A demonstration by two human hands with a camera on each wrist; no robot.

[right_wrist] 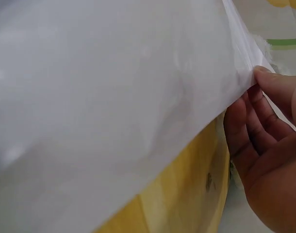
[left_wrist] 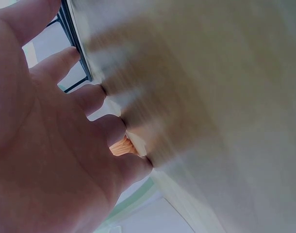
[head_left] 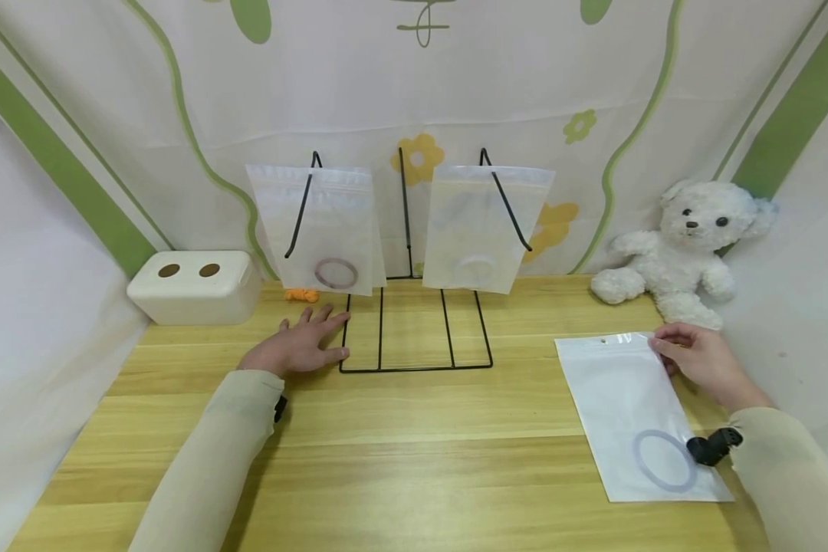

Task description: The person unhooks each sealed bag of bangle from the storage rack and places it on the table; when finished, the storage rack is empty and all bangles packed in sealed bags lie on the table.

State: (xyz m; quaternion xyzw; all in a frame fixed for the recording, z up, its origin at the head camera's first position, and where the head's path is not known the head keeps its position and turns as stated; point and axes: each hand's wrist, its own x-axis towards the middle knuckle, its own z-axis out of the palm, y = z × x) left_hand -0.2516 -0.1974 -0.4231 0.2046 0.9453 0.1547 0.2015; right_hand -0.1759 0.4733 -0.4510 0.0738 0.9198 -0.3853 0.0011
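My right hand (head_left: 704, 364) pinches the upper right corner of a white zip bag (head_left: 617, 399) between thumb and fingers. A pale purple ring (head_left: 665, 461) shows through the lower part of this bag. In the right wrist view the bag (right_wrist: 114, 97) fills most of the picture, its corner between thumb and fingertips. With fingers spread, my left hand (head_left: 300, 345) rests at the left edge of a black wire rack (head_left: 414, 369). Bags hang from the rack's two prongs: a left bag (head_left: 324, 222) showing a mauve ring, and a right bag (head_left: 486, 222) showing a whitish ring.
A white box (head_left: 200, 295) with two round holes stands at the back left. Beyond my left fingertips lies a small orange object (head_left: 301, 295). A white teddy bear (head_left: 690, 245) sits at the back right, just behind my right hand. A patterned curtain (head_left: 510, 77) closes off the back.
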